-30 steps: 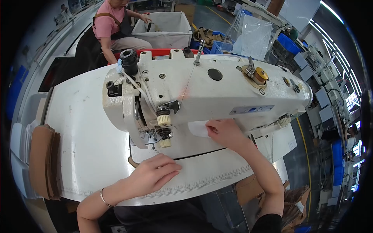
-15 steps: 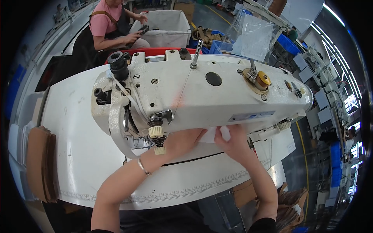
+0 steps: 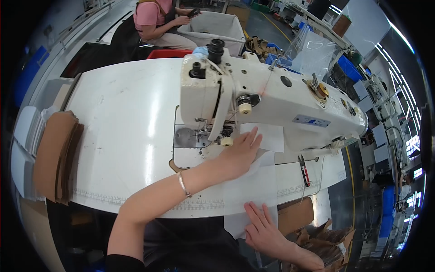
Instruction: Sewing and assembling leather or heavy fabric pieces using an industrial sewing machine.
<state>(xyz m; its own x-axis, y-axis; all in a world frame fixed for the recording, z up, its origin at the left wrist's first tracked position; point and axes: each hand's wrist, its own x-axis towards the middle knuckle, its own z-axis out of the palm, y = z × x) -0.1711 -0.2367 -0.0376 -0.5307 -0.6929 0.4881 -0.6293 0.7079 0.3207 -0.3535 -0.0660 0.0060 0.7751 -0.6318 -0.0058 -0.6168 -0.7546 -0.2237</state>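
A thin translucent white sheet (image 3: 249, 188) lies over the front edge of the sewing table (image 3: 122, 140) and hangs down toward my lap. My left hand (image 3: 240, 156), with a bracelet at its wrist, rests where this sheet meets a white piece (image 3: 274, 138) under the arm of the sewing machine (image 3: 267, 97); its fingers are stretched out. Lower down, my right hand (image 3: 265, 229) lies on the hanging part of the sheet, fingers extended and slightly apart. To the left of my left hand are the needle and the metal plate (image 3: 186, 136).
Red-handled thread snips (image 3: 305, 171) lie right of the sheet. Brown folded pieces (image 3: 56, 156) and white stacks (image 3: 25, 131) stand at the table's left end. Brown material (image 3: 328, 240) sits below right. Across the table, a person in pink (image 3: 152, 20) sits beside a white bin (image 3: 217, 27).
My right hand has come from under the machine arm down toward my lap, where it lies on the sheet. My left fingers have come into sight. The view has shifted, showing more table at left.
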